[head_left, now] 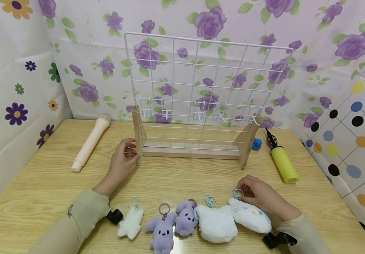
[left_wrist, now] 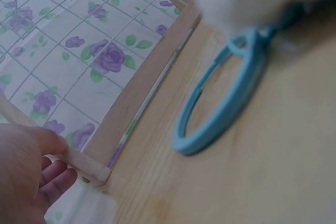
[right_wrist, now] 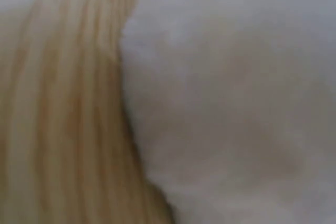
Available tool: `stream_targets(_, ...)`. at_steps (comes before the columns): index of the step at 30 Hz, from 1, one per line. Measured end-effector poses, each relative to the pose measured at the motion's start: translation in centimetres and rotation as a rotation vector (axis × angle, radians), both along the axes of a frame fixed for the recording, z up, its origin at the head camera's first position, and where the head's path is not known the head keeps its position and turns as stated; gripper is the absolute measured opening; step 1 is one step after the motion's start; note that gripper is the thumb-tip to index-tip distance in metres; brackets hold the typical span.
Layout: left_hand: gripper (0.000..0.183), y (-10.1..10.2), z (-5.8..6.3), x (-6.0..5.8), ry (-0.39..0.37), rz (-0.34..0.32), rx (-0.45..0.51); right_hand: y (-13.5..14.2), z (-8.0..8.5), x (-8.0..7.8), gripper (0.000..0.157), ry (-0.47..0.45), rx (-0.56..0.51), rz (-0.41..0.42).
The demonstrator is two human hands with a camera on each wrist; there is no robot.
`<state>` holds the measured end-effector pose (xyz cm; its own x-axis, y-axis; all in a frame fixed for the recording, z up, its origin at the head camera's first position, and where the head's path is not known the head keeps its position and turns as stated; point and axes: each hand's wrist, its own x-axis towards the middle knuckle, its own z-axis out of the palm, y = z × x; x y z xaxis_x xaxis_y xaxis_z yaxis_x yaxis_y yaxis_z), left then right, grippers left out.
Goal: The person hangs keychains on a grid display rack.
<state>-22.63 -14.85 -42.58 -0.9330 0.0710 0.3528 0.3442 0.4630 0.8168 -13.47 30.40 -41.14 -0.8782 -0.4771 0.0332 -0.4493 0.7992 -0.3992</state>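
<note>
the left hand (head_left: 120, 160) is gripping the left wooden upright of the white wire grid rack on a wooden base (head_left: 191, 150), thumb and fingers wrapped around the post, steadying it; the left wrist view is showing the same fingers (left_wrist: 50, 174) against the wooden foot. the right hand (head_left: 260, 195) is pinching the pale blue ring (head_left: 237, 193) of the white cat-face plush keychain (head_left: 250, 216), which is lying flat on the light wooden table (head_left: 42, 183) at the right end of a row. the right wrist view is showing only blurred white fluff and table grain.

the row is holding 5 keychains in all: a small white plush figure (head_left: 131, 222) with a blue ring, a lilac plush rabbit (head_left: 161, 233), a second lilac plush animal (head_left: 185, 218), a fluffy white plush cat head (head_left: 216, 223), and the cat-face one being pinched. the small white hooks (head_left: 166, 113) along the grid are all hanging bare, so by my reading nothing is hung yet and all 5 are remaining, with the first only just being picked up.

a cream plastic cylinder (head_left: 90, 143) is lying to the left of the rack, and a yellow hand pump (head_left: 282, 160) and a small blue object (head_left: 256, 144) to the right.
</note>
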Motion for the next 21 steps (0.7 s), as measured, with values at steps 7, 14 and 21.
stream_targets(7, 0.051, 0.12, -0.06, -0.08, -0.006, -0.002, -0.006, 0.13, 0.19, 0.03, 0.018, -0.069, -0.041, -0.023)
stream_targets(14, 0.052, 0.15, -0.23, 0.01, -0.006, 0.009, -0.011, 0.3, 0.51, 0.13, 0.014, -0.1, -0.07, -0.02)
stream_targets(21, 0.053, 0.16, -0.23, -0.03, 0.009, 0.015, -0.018, 0.47, 0.57, 0.1, 0.009, -0.096, -0.1, 0.002)
